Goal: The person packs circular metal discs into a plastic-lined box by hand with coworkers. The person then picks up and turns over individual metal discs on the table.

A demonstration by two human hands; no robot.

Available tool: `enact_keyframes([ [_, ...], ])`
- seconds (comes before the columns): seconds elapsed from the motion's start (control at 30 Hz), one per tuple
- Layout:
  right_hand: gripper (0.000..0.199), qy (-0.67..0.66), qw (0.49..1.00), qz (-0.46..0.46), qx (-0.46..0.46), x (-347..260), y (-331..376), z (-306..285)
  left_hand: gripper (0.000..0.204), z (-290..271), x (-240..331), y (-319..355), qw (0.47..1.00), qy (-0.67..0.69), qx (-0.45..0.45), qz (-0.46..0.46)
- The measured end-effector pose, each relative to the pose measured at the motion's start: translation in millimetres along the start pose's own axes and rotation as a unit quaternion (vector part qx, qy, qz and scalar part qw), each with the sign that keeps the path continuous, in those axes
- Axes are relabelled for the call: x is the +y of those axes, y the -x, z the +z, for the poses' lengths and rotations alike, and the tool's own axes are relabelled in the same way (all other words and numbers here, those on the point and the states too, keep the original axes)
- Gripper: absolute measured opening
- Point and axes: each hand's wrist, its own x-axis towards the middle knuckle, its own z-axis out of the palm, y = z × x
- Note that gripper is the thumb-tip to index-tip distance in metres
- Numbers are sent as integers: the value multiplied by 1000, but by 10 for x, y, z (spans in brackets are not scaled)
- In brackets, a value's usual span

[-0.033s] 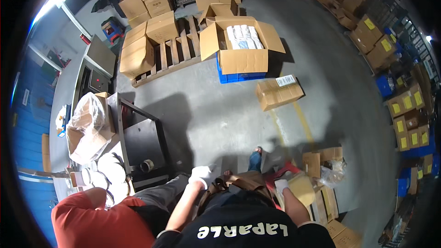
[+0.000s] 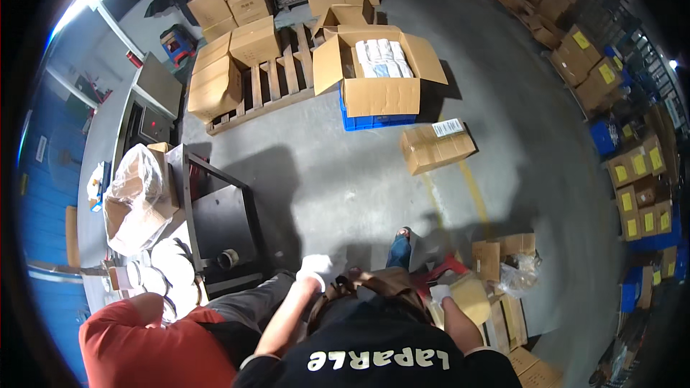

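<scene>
Grey surface (image 2: pixel 93 145) at far left; then a red-clad co-worker (image 2: pixel 158 345) and a dark metal stand (image 2: pixel 223 219). The white-gloved left hand (image 2: pixel 316 269), barely shifted, apparently gains no new contact; brown material (image 2: pixel 379 284) lies just beside it. The right hand (image 2: pixel 439 293) is near a pale-yellow pad (image 2: pixel 471 302). Neither hand's finger state can be told. Far right: stacked cartons (image 2: pixel 636 165).

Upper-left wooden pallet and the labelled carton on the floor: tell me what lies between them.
In the head view, a blue crate bearing an open carton of white packs stands between the wooden pallet and the labelled carton.
</scene>
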Motion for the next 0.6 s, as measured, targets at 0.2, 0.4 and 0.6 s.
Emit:
enact_keyframes([
  [0.2,22,-10,989,-48,-136,1193,-776,437,42,-723,1074,-951,990,36,99,99],
  [0.4,16,-386,897,213,-29,1778,-1671,-231,43,-1270,2046,-1634,984,31,60,162],
  [0.6,16,-161,983,-87,27,1740,-2207,-1312,32,-1575,2211,-2152,986,-51,-9,160],
])
